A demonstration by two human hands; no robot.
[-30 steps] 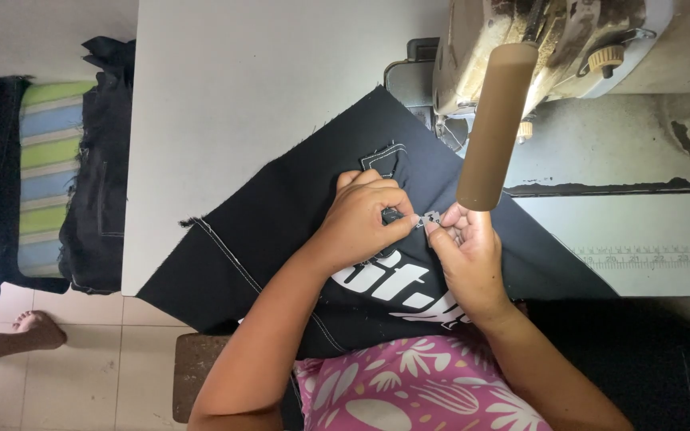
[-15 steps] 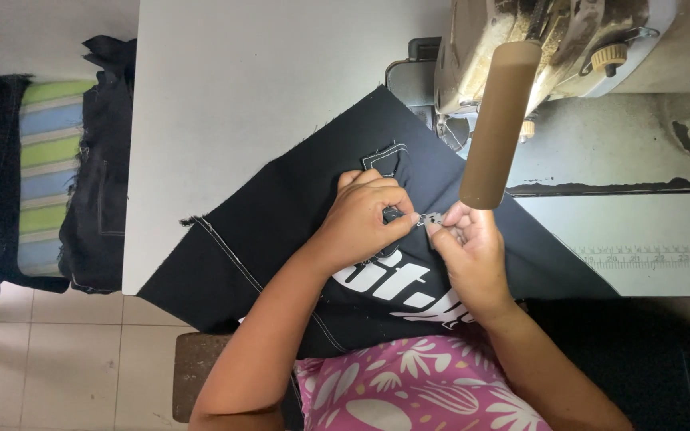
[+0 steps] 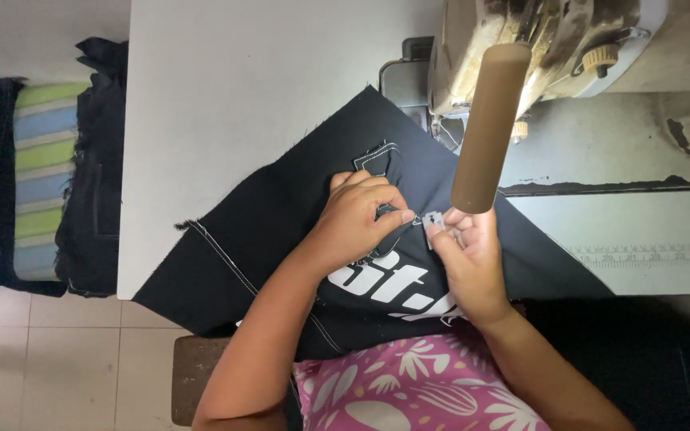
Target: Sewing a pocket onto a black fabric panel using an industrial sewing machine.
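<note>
A black fabric piece (image 3: 281,215) with white stitching and white printed lettering lies on the white table (image 3: 241,88), hanging over its front edge. My left hand (image 3: 357,219) presses on the fabric near a stitched pocket outline and pinches the cloth. My right hand (image 3: 461,251) holds a small grey label (image 3: 433,219) between thumb and forefinger, right beside the left fingertips. A brown cylinder (image 3: 490,128) hangs just above my right hand and hides part of it.
A sewing machine (image 3: 537,48) stands at the back right of the table. Dark cloth pieces (image 3: 93,168) lie stacked at the left beside a striped cushion (image 3: 41,160). A stool (image 3: 193,375) and tiled floor show below.
A foot at the lower left a second ago has gone out of view. Both hands stay almost still on the fabric and the label.
</note>
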